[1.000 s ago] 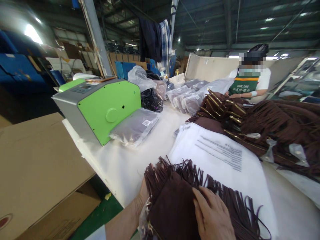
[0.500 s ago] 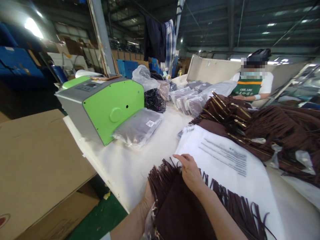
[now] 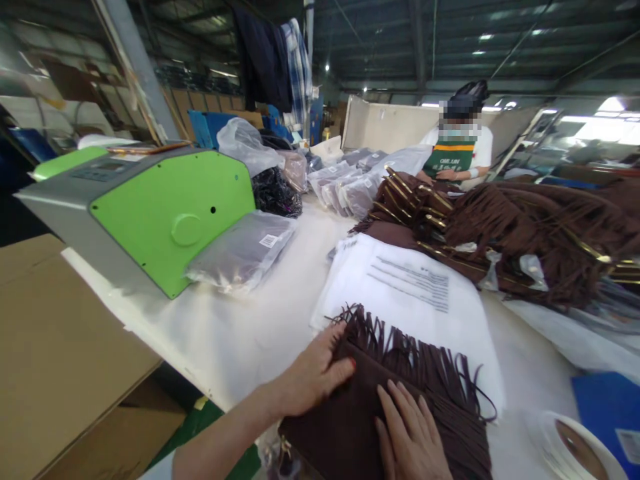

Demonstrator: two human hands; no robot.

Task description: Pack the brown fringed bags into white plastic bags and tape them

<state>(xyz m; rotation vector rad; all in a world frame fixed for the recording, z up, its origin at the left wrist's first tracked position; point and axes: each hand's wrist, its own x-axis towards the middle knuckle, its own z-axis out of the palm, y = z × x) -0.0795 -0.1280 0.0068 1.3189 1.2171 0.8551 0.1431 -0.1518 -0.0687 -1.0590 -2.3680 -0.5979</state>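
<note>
A dark brown fringed bag (image 3: 345,427) lies at the near edge of the table, its fringe spread towards the far side. My left hand (image 3: 313,377) holds its left edge, thumb on top and fingers at the fringe corner. On the bag's surface my right hand (image 3: 413,437) rests flat with fingers stretched out. Beneath the fringe is a stack of white printed plastic bags (image 3: 410,280). A clear plastic wrap with a bit of gold-coloured metal (image 3: 285,450) shows at the bag's lower left corner.
A green and grey machine (image 3: 175,213) stands on the left, with a packed clear bag (image 3: 245,250) against it. More brown fringed bags (image 3: 500,227) are heaped at right. A tape roll (image 3: 575,447) sits near right. Across the table stands a person in a green apron (image 3: 453,160).
My left hand has come up from beneath the bag onto its left edge. My right hand has left the fringe and lies flat on the bag. The view has turned right.
</note>
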